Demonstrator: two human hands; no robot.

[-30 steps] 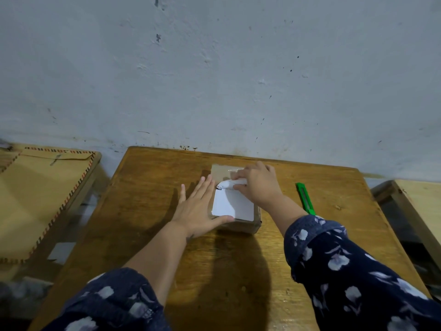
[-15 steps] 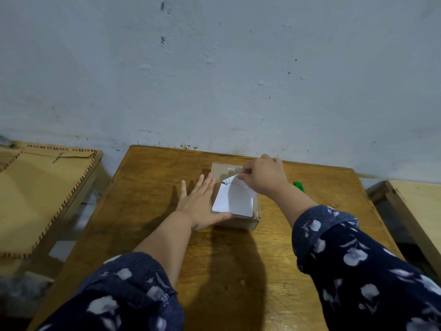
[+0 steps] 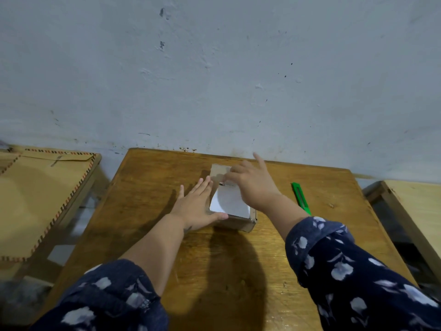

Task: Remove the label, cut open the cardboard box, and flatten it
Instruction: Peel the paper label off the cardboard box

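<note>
A small brown cardboard box (image 3: 241,224) sits at the middle of the wooden table (image 3: 148,187). On its top lies a white label (image 3: 226,201), its far edge lifted off the cardboard. My left hand (image 3: 199,206) lies flat against the box's left side, fingers straight, thumb along the near edge. My right hand (image 3: 250,185) is over the box's far part and pinches the label's raised far edge between thumb and fingers, with the index finger pointing up. A green utility knife (image 3: 301,199) lies on the table to the right of the box.
The table stands against a grey-blue wall (image 3: 214,80). To the left, a stool carries a large brown envelope (image 3: 35,199) with a striped border. A light wooden table (image 3: 415,206) stands at the right, across a narrow gap.
My right hand has peeled the label's far edge up off the box and risen a little. The left hand stays flat against the box's left side.
</note>
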